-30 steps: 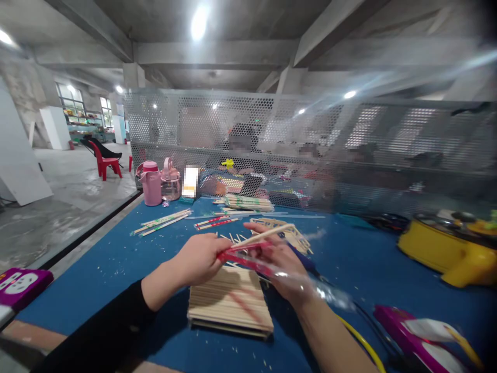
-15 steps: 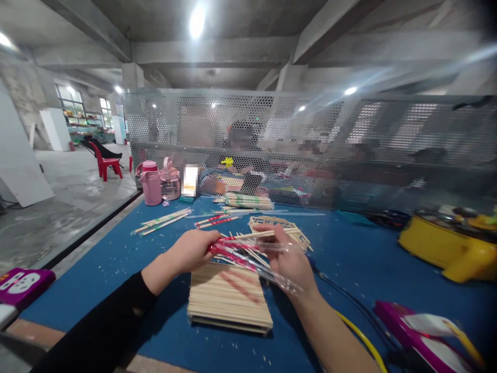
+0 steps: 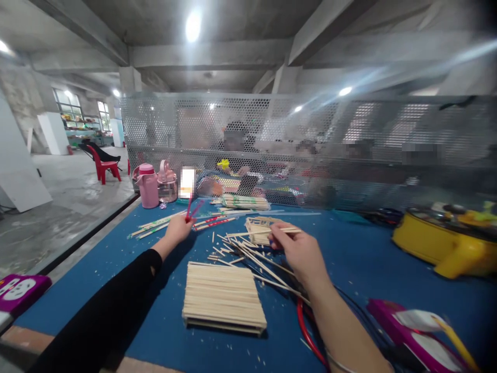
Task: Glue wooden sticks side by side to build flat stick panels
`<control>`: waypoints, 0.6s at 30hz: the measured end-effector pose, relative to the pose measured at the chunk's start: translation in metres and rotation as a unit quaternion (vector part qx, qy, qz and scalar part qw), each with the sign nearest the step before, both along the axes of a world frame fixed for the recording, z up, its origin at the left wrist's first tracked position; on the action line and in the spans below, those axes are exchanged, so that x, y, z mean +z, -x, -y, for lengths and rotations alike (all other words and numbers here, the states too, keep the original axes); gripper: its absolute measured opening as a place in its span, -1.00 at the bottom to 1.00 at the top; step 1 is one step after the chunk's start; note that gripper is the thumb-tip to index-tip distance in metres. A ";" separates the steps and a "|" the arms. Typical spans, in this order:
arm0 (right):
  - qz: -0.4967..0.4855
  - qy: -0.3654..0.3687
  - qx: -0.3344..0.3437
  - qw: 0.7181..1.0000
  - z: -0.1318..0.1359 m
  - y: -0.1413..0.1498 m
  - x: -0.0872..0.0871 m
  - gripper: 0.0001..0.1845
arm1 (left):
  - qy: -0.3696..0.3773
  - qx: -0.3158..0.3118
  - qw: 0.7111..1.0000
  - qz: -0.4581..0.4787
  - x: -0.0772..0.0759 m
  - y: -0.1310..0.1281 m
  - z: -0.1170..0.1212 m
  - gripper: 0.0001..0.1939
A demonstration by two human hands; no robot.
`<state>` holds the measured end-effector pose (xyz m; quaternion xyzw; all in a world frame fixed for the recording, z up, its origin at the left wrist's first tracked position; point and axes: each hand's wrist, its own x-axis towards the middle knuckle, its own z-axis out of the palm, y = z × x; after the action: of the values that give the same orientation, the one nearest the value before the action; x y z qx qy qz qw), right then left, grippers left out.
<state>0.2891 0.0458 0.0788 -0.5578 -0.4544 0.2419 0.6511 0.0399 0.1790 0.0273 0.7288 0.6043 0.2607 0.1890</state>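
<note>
My left hand (image 3: 179, 230) is closed on a red and clear plastic chopstick wrapper (image 3: 190, 207), held up at the left, beyond the stick block. Pinched in my right hand (image 3: 301, 251) are bare wooden chopsticks (image 3: 290, 230); how many I cannot tell. Between the hands and nearer to me lies a flat, box-like block of glued wooden sticks (image 3: 223, 295). Loose chopsticks and short stick pieces (image 3: 260, 261) are scattered behind it. An openwork stick piece (image 3: 254, 225) lies just past my right hand, partly hidden by it.
Wrapped chopsticks with red print (image 3: 213, 223) and green print (image 3: 157, 225) lie further back, near a bundle (image 3: 244, 201). A pink flask (image 3: 148, 189) stands at back left. To the right are a yellow pot (image 3: 427, 243), red-handled pliers (image 3: 306, 326) and a purple device (image 3: 419, 331).
My left hand has moved left and away with the wrapper, which has come off the chopsticks. My right hand has shifted slightly right, keeping the bare chopsticks.
</note>
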 end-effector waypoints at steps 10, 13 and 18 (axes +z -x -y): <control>0.032 0.076 0.047 0.996 -0.001 -0.004 -0.007 -0.86 | 0.072 -0.083 0.993 -0.047 -0.004 -0.023 -0.002 -0.69; 0.047 0.094 0.057 0.993 -0.002 -0.004 -0.008 -0.92 | 0.106 -0.079 0.991 -0.004 -0.003 -0.012 0.003 -0.70; 0.127 0.180 0.122 0.968 0.006 -0.017 -0.003 -0.87 | 0.177 -0.085 0.970 0.144 -0.001 0.003 0.025 -0.69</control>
<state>0.3063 0.0397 0.0760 -0.6321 -0.5469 0.3249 0.4426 0.0366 0.1535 0.0259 0.6872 0.5435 0.2345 0.4212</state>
